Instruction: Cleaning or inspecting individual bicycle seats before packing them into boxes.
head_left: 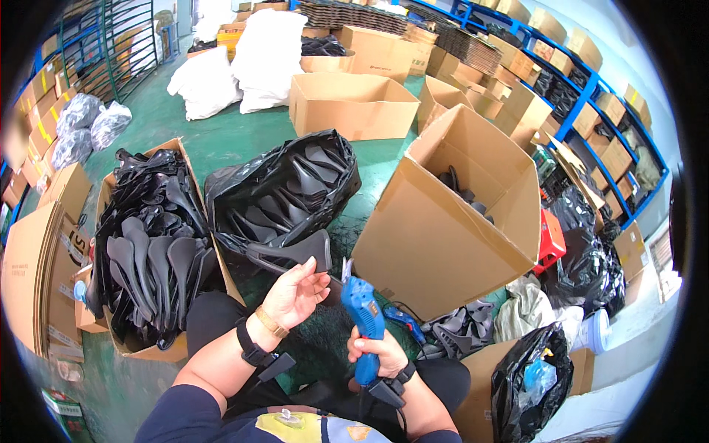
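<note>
A single black bicycle saddle [295,253] is pinched at its wide end between the thumb and fingers of my left hand [297,292]. Wrapped in my right hand [378,351] is a blue handheld power cutter [362,304], its metal tip pointing up close to the saddle's edge; whether they touch I cannot tell. Just beyond the held saddle, a black plastic bag [221,193] stands open with several saddles inside. To my left, a cardboard box [193,177] is heaped with more black saddles [159,258].
A tall open carton [436,251] with dark pieces inside stands ahead right. Below it lie another blue tool [405,322] and several grey-black parts [461,328]. A black rubbish bag [533,380] sits at the lower right. White sacks [266,59] and blue racks [587,92] stand farther off.
</note>
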### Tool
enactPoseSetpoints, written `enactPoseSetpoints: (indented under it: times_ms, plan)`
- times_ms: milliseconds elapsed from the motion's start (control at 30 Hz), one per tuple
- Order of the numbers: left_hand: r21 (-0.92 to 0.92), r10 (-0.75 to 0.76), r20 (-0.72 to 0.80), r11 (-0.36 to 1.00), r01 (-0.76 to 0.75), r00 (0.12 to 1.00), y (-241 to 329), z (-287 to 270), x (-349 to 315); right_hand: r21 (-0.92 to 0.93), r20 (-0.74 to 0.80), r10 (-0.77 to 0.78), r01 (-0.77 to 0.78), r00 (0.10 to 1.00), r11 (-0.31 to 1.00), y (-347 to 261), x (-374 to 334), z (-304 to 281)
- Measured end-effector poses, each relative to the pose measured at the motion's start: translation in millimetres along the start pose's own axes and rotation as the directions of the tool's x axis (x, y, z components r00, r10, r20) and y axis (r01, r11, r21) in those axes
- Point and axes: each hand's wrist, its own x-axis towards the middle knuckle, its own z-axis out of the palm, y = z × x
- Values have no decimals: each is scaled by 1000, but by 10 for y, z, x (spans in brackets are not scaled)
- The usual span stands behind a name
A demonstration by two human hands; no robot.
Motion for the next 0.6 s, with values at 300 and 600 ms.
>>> enactPoseSetpoints:
  times_ms: [300,600]
  plan:
    - [-1,-75,140,997,76,987,42,21,-55,26,85,69,-71,994,997,116,92,57]
    - [3,-99,97,995,99,990,22,44,-84,17,95,61,-63,994,998,111,89,90]
